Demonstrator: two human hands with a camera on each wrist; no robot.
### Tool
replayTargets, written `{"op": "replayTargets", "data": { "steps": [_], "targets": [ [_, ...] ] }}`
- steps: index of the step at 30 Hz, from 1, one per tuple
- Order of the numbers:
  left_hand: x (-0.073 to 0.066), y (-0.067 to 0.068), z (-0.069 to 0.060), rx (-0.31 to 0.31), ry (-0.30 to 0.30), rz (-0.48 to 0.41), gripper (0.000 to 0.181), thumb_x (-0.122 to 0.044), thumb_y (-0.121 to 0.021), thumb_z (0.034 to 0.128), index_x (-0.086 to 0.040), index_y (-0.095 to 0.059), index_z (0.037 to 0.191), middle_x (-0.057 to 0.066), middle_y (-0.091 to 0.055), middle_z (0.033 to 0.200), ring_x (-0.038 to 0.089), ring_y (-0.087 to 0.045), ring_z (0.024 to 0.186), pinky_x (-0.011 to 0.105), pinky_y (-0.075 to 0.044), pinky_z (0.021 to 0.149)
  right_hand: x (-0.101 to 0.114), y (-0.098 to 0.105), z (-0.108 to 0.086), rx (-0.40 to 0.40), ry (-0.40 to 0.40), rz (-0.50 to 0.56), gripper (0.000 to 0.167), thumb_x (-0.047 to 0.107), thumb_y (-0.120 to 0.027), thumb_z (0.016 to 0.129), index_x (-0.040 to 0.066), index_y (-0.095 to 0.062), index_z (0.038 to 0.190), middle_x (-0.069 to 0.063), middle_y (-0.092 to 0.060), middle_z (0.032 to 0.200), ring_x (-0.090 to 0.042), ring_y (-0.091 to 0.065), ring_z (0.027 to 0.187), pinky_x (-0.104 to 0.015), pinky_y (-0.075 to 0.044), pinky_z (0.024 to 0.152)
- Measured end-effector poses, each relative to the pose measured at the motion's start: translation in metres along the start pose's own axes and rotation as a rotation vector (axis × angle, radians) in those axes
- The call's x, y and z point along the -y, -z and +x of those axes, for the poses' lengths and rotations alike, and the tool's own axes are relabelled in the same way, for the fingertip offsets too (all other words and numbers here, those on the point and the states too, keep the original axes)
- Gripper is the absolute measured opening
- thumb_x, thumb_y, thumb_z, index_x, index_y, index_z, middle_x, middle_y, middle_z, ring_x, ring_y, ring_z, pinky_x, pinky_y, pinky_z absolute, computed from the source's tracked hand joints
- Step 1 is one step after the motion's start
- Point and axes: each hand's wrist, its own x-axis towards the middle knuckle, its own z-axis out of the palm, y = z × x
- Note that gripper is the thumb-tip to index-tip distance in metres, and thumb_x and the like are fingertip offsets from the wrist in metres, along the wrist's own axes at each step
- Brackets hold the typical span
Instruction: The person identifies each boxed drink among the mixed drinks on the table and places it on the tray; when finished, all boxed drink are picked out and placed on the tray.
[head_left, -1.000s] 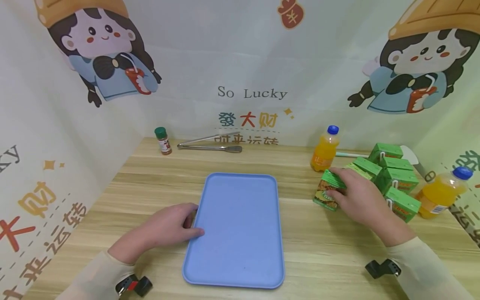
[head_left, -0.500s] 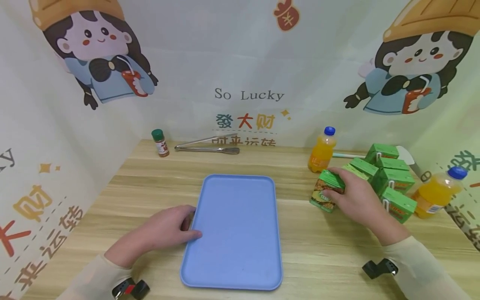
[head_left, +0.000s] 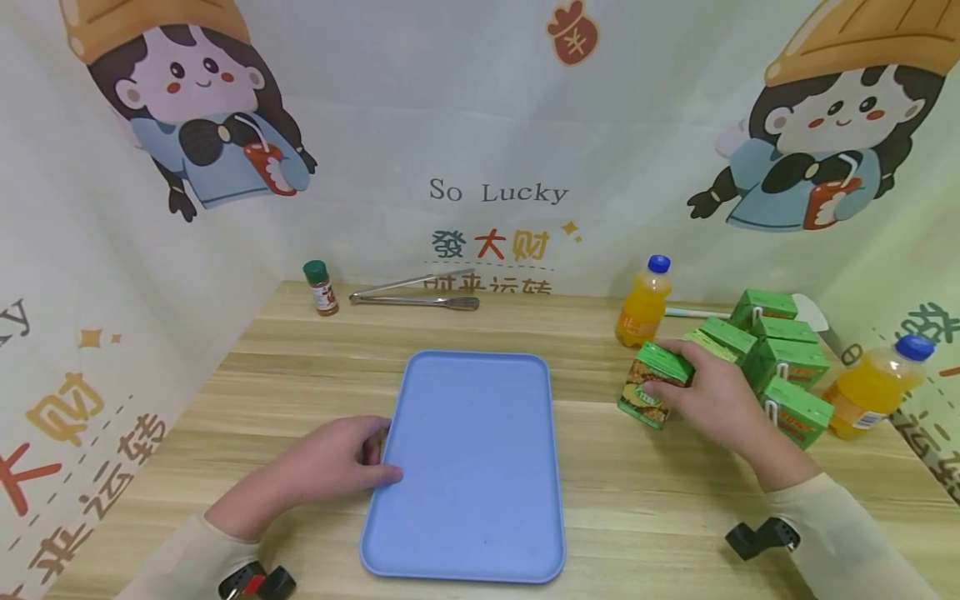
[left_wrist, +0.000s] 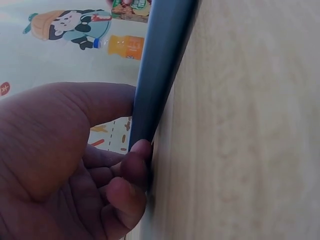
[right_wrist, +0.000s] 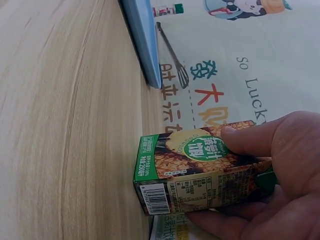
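My left hand (head_left: 339, 460) grips the left rim of a blue rectangular tray (head_left: 465, 467) lying on the table. The left wrist view puts my thumb on the tray's upper edge, with fingertips (left_wrist: 142, 150) curled at its underside. On the right, my right hand (head_left: 716, 400) holds a green juice carton (head_left: 643, 392) with a pineapple picture. Its thumb presses the pictured face of the carton (right_wrist: 200, 160) and the fingers lie behind it. The carton tilts a little; I cannot tell whether its bottom touches the table. Several similar green cartons (head_left: 787, 362) stand just beyond that hand.
Orange drink bottles with blue caps stand behind the held carton (head_left: 643, 308) and at far right (head_left: 873, 387). Metal tongs (head_left: 420, 300) and a green-capped seasoning jar (head_left: 321, 290) lie at the back left. A pale-handled utensil (head_left: 686, 312) lies behind the cartons. A printed curtain (head_left: 360, 108) encloses the table.
The held carton has shifted slightly toward the front left and more of its pictured face shows. My left hand stays on the tray rim. The head view has moved a little.
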Motion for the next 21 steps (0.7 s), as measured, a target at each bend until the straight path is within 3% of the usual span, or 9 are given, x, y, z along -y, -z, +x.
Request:
{"op": "replayTargets", "data": {
  "steps": [4,7,9,13,21],
  "targets": [
    [0.0002,-0.0008,-0.0003,0.001,0.014,-0.028,0.033,-0.035,-0.09,0.0942,-0.013,-0.067,0.099,-0.009,-0.06,0.073,0.008,-0.055,0.063,0.028,-0.046,0.06,-0.0013,0.0014,0.0013,0.013,-0.016,0.019,0.075,0.039,-0.086,0.1,0.001,-0.056,0.158,-0.028,-0.069,0.14,-0.042,-0.067,0.116,-0.059,-0.056,0.092],
    [0.0005,-0.001,-0.0007,0.003,0.027,-0.057,0.04,-0.033,-0.091,0.0931,-0.005,-0.071,0.112,-0.009,-0.061,0.072,0.009,-0.056,0.063,0.028,-0.047,0.06,-0.0019,0.0022,0.0022,0.027,-0.026,0.033,0.077,0.041,-0.086,0.1,0.001,-0.056,0.159,-0.027,-0.069,0.142,-0.041,-0.066,0.118,-0.057,-0.055,0.092],
    [-0.0003,-0.0005,-0.0021,0.026,0.052,-0.104,0.056,-0.031,-0.092,0.0934,0.004,-0.069,0.131,-0.007,-0.062,0.071,0.011,-0.058,0.06,0.029,-0.048,0.058,-0.0022,0.0022,0.0029,0.045,-0.037,0.045,0.08,0.042,-0.086,0.1,0.0,-0.054,0.16,-0.028,-0.067,0.145,-0.042,-0.065,0.123,-0.06,-0.055,0.095],
    [-0.0004,0.0001,-0.0058,0.084,0.095,-0.21,0.088,-0.027,-0.09,0.0953,0.018,-0.046,0.157,-0.001,-0.066,0.068,0.018,-0.062,0.052,0.03,-0.052,0.055,-0.0036,0.0013,0.0033,0.079,-0.06,0.071,0.084,0.045,-0.084,0.1,-0.001,-0.052,0.162,-0.028,-0.064,0.15,-0.044,-0.063,0.129,-0.064,-0.053,0.1],
    [0.0066,-0.0004,-0.0063,0.11,0.094,-0.303,0.094,-0.027,-0.09,0.0964,0.019,-0.039,0.161,0.001,-0.071,0.07,0.022,-0.065,0.051,0.03,-0.047,0.046,-0.004,0.0019,0.0023,0.074,-0.055,0.085,0.08,0.045,-0.084,0.1,0.0,-0.055,0.16,-0.026,-0.067,0.146,-0.044,-0.063,0.128,-0.065,-0.053,0.101]
  ]
}}
